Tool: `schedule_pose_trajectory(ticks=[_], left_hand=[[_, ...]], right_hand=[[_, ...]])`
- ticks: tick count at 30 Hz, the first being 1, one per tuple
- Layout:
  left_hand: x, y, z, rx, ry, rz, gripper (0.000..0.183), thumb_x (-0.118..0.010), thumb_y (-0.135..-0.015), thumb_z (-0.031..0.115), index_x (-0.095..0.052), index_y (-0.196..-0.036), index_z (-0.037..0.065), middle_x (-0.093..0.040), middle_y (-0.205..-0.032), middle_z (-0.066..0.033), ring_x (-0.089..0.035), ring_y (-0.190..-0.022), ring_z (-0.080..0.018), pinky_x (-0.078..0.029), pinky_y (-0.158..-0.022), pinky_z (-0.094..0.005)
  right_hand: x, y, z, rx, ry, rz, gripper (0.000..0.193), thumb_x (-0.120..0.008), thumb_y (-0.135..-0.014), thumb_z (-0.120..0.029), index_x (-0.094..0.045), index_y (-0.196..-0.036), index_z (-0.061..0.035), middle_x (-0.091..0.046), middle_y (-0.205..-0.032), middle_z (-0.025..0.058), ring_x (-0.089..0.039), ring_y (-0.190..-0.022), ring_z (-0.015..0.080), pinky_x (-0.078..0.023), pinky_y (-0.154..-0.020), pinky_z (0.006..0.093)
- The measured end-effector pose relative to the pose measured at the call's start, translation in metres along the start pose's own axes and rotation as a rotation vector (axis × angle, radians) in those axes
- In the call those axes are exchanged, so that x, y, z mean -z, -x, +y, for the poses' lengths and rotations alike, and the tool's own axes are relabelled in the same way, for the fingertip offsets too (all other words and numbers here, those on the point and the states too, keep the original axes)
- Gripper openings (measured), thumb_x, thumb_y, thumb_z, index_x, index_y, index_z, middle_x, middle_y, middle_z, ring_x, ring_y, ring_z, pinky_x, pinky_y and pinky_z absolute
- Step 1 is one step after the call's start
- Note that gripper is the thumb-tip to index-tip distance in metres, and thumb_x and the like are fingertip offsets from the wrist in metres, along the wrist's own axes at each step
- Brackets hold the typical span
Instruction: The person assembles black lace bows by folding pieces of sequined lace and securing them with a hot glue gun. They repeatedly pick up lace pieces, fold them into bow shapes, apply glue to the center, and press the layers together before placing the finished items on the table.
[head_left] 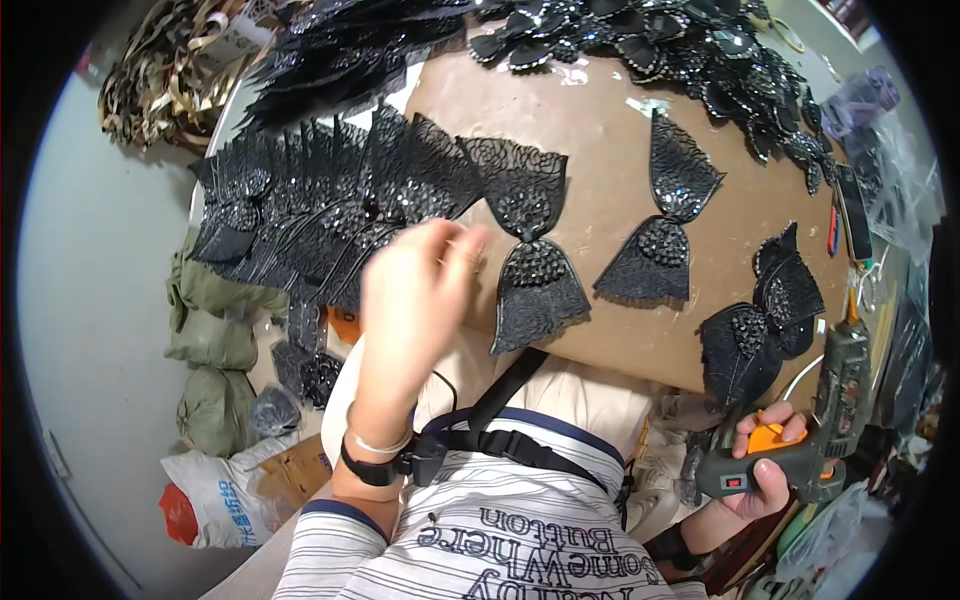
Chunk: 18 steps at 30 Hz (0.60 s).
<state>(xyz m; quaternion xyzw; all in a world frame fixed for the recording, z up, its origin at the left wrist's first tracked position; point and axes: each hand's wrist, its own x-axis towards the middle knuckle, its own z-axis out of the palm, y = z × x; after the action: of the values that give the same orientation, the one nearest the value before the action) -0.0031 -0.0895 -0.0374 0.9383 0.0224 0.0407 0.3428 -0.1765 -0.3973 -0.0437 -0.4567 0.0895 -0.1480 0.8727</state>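
My right hand (770, 460) is wrapped round a dark glue gun (846, 385) with an orange trigger, its fingers at the trigger and its nozzle pointing away from me. My left hand (422, 285) hovers over the near edge of the table, blurred by motion; its fingers look curled, but whether anything is between them cannot be made out. Just right of it lies a black beaded lace bow (535, 262). A second lace bow (668, 215) lies further right. Near the glue gun rests a black leaf-shaped beaded piece (765, 318). Overlapping black lace bows (290, 200) form a row on the left.
Black sequined trims (640, 45) and dark feathery pieces (350, 60) cover the far side of the brown table (500, 110). A phone (853, 212) and pens (833, 230) sit at the right edge. Green bundles (215, 330) and a white sack (210, 500) are on the floor left.
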Motion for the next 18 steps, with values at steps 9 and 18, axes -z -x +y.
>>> schedule_pose_trajectory(ticks=[9, 18], left_hand=[[-0.043, 0.0, -0.01, -0.405, 0.028, -0.107, 0.057, -0.082, -0.062, 0.015, -0.063, -0.115, 0.009, -0.056, -0.107, -0.0158, -0.056, -0.097, -0.0307, -0.047, -0.085, -0.0366], [-0.03, -0.013, -0.033, -0.486, 0.002, -0.016, 0.017, -0.067, -0.082, 0.011, -0.061, -0.093, 0.001, -0.061, -0.09, -0.0139, -0.061, -0.076, -0.0294, -0.05, -0.064, -0.0358]], right_hand=[[-0.05, -0.011, 0.027, -0.223, 0.0, -0.11, 0.033, -0.059, -0.07, 0.005, -0.045, -0.099, -0.001, -0.053, -0.106, 0.0269, -0.063, -0.096, 0.0379, -0.058, -0.079, 0.0393], [-0.072, -0.014, 0.034, -0.362, 0.039, -0.046, 0.035, -0.062, -0.067, 0.002, -0.046, -0.097, -0.0021, -0.052, -0.113, 0.0273, -0.064, -0.096, 0.0389, -0.058, -0.079, 0.0396]])
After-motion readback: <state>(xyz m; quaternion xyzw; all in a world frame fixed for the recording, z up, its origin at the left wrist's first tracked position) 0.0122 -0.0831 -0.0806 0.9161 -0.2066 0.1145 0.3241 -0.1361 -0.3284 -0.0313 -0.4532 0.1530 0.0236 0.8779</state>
